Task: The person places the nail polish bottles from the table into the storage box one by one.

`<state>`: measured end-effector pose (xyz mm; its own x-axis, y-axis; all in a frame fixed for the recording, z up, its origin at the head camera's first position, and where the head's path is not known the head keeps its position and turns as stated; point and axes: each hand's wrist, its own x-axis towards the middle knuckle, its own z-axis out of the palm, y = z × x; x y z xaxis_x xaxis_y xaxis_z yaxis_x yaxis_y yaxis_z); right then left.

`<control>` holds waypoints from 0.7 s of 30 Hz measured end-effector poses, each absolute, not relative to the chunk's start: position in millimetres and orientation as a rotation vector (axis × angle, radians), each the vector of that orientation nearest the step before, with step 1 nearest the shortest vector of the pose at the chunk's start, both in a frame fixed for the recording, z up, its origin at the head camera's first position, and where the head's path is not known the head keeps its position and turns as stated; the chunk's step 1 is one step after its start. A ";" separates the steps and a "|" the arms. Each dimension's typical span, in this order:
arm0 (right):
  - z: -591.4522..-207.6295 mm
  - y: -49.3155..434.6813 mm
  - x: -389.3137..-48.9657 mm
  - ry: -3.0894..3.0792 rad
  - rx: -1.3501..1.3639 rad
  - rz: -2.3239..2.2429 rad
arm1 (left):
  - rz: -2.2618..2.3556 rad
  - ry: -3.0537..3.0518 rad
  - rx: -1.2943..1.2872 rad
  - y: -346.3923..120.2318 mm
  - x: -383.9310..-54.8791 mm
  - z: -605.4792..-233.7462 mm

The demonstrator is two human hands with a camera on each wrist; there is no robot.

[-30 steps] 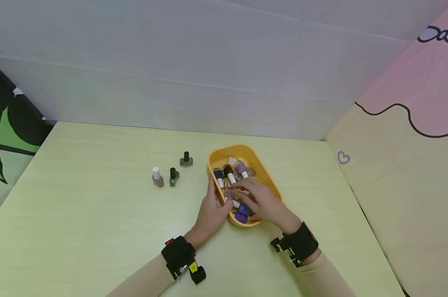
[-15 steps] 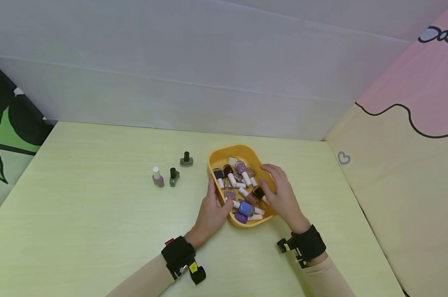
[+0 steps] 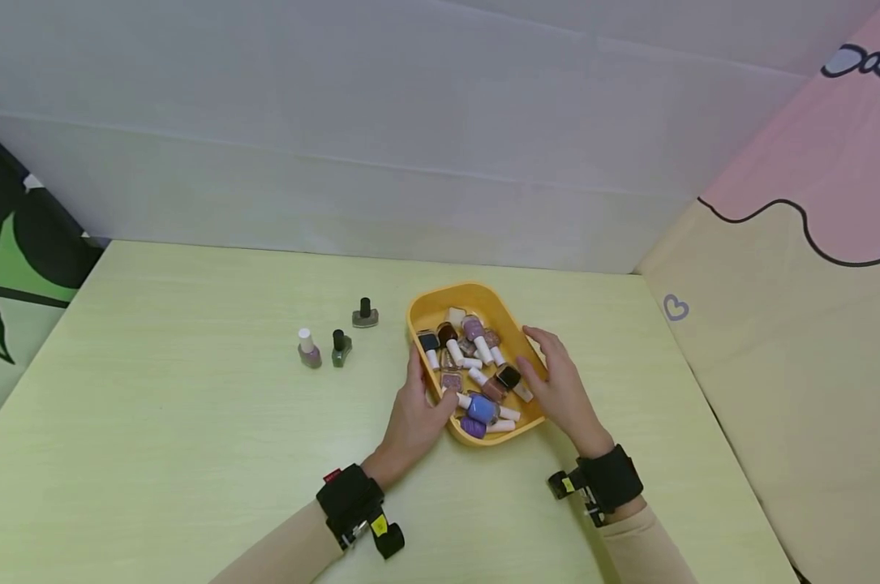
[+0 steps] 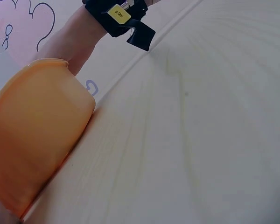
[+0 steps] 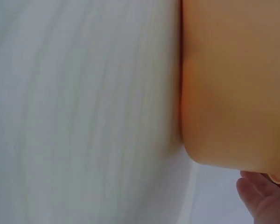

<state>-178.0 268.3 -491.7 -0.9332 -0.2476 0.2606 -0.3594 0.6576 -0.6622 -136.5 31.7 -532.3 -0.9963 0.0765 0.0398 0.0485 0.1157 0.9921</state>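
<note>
A yellow plastic bin [image 3: 489,298] stands on the table, both hands at its sides. Inside lie several nail polish bottles, among them a blue one [image 3: 483,410], a purple one [image 3: 473,427] and a black one [image 3: 508,376], mostly with white caps. My left hand [image 3: 418,414] grips the bin's left side, thumb over the rim. At the opposite side, my right hand [image 3: 567,401] holds the right rim between thumb and fingers. The left wrist view shows the bin's outer wall [image 4: 42,121]; the right wrist view shows its other wall [image 5: 238,84] up close.
Left of the bin, three nail polish bottles stand on the table: a lilac one [image 3: 310,355] with a white cap, a dark green one [image 3: 340,353] and a grey one [image 3: 365,319] with black caps. A white sheet [image 3: 352,162] rises behind the table [image 3: 191,365].
My right hand has moved from among the bottles out to the bin's right rim, now holding it. My left hand keeps its grip, and the three bottles outside stand as before.
</note>
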 end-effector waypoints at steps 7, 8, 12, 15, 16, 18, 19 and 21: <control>-497.5 271.3 -178.6 -2.737 0.401 1.442 | 2.095 2.285 0.120 32.0 -137.9 -533.1; -498.4 271.6 -179.0 -2.739 0.375 1.488 | 2.099 2.277 0.121 32.0 -138.1 -532.9; -499.7 272.5 -179.1 -2.740 0.303 1.607 | 2.091 2.276 0.120 32.9 -138.4 -532.6; -500.2 272.6 -179.0 -2.735 0.260 1.681 | 2.087 2.283 0.121 33.4 -137.9 -531.9; -500.7 272.7 -179.1 -2.733 0.241 1.704 | 2.088 2.282 0.122 33.4 -138.0 -531.9; -501.7 272.7 -179.5 -2.727 0.200 1.752 | 2.090 2.284 0.124 33.2 -137.9 -531.7; -502.6 272.6 -179.7 -2.724 0.173 1.775 | 2.091 2.287 0.125 32.9 -137.8 -531.8; -503.6 272.3 -179.6 -2.719 0.133 1.808 | 2.083 2.296 0.119 32.0 -137.6 -532.1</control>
<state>-179.6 272.3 -503.6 -0.9887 -0.1374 -0.0601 0.0023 0.3869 -0.9221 -137.6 32.0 -532.1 -0.9963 0.0831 0.0224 0.0303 0.0957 0.9950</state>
